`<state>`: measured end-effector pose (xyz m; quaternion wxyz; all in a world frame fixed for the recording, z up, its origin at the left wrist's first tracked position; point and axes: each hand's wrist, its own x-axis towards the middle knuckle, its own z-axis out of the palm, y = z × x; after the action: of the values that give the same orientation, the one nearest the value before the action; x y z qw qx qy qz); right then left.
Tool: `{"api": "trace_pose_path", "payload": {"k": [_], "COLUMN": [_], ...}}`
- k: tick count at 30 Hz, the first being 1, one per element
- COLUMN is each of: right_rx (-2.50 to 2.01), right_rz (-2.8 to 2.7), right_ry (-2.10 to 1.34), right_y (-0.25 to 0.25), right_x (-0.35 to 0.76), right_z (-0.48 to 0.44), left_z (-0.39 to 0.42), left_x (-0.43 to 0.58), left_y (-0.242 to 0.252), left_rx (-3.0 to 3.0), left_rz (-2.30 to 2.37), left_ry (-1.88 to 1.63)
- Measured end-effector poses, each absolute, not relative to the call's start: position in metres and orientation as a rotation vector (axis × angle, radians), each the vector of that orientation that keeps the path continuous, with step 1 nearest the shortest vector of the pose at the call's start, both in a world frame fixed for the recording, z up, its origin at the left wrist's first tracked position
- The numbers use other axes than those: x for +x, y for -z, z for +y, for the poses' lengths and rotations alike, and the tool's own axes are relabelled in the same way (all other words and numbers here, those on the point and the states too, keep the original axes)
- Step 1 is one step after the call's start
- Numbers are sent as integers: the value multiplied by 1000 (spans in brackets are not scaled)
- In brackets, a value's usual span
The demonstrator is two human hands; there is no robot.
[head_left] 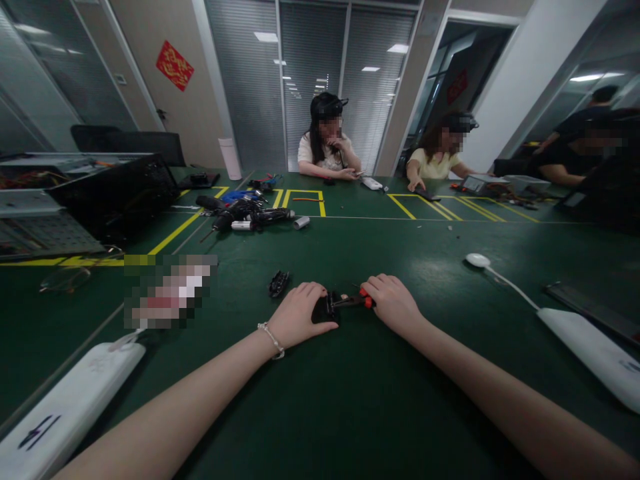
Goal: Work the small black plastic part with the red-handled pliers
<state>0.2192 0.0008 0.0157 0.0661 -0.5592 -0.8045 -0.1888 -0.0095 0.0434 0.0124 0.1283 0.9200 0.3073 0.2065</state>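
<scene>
My left hand [300,311] grips a small black plastic part [325,309] by its edges, fingers on the far side and thumb on the near side. In my right hand [393,298] are red-handled pliers [367,299], closed around the handles. The dark jaws of the pliers point left and meet the right edge of the black part; whether they pinch anything there is too small to tell. Just beyond my left hand lies another black piece [278,284] with a ribbed or slotted face, touched by neither hand.
An electric screwdriver [235,213] and other tools lie in a pile further back. Eyeglasses [67,279] and an opened computer case [110,200] are at left. White power packs [75,400] flank my arms. Several people sit across the green table [320,413].
</scene>
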Motion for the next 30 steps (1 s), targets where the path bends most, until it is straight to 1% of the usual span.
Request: {"api": "trace_pose_path", "payload": {"k": [30], "right_rx": [-1748], "right_rz": [-2424], "right_ry": [557], "right_y": [-18], "right_x": [217], "right_z": [0], "left_z": [45], "left_x": [-12], "left_y": [-11], "left_rx": [2671], "left_rz": [905], "left_ry": [-597]}}
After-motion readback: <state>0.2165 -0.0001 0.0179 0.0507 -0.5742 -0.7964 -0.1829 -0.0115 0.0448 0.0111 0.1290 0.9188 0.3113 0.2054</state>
